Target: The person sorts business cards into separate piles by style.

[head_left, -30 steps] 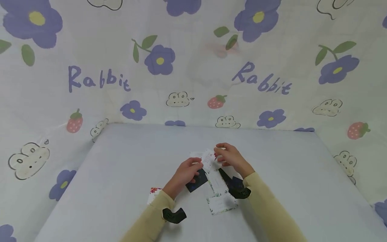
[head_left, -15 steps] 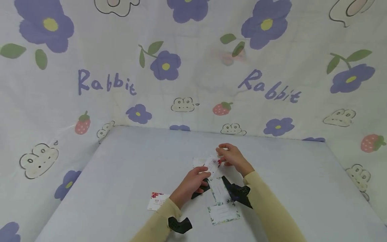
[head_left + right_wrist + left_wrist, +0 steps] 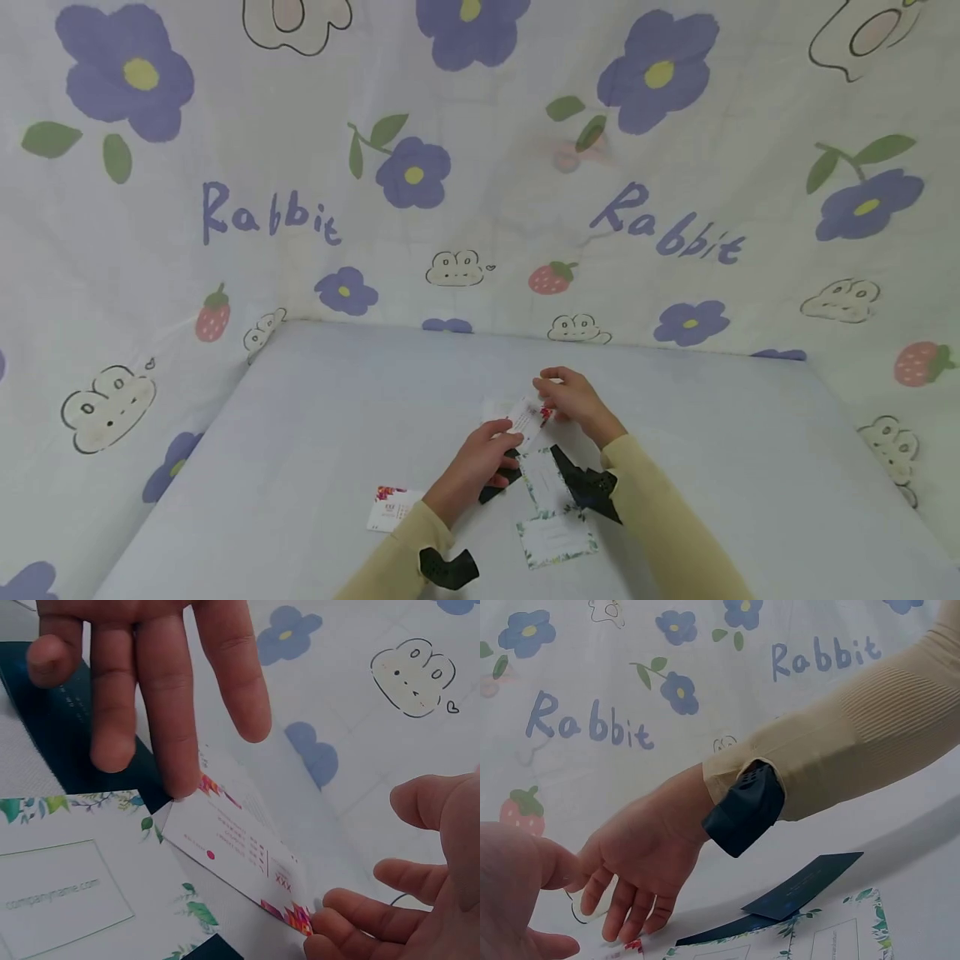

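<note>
A white business card with red floral corners lies between my two hands near the middle of the table. My left hand has its fingertips right at one end of this card, thumb held apart from the fingers, as the right wrist view shows. At the opposite end, fairly straight fingers of my right hand reach down, one fingertip at the card's edge. Beside it lie white leaf-bordered cards and a dark blue card. The left hand partly covers another dark card.
Closer to me lies another leaf-bordered card. A red-flowered card sits apart at the left, partly behind the left sleeve. Dark blue cards overlap near the right forearm. A patterned curtain stands behind the white table.
My left hand has moved a little to the right and now covers more of the dark card. The right hand stays about where it was. The head view has shifted slightly.
</note>
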The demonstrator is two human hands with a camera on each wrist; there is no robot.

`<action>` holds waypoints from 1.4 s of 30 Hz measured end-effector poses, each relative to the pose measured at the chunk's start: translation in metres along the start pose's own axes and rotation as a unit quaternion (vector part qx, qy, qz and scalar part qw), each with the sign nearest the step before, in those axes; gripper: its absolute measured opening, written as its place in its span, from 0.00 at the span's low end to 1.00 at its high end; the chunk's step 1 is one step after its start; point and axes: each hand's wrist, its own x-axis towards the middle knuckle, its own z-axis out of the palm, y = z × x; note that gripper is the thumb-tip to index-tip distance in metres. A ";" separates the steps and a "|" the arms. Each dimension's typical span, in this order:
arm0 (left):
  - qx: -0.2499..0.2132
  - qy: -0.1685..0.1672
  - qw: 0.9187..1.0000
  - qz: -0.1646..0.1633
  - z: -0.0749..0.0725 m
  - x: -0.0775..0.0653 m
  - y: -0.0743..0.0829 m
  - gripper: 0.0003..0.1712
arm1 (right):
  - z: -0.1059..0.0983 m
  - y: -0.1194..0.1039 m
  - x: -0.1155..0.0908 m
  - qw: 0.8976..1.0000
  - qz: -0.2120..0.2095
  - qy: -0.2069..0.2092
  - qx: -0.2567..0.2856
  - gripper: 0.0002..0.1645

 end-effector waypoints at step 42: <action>0.114 0.015 0.993 -0.004 -0.001 0.054 0.028 0.39 | -0.018 0.027 -0.063 0.980 0.053 0.025 0.190 0.36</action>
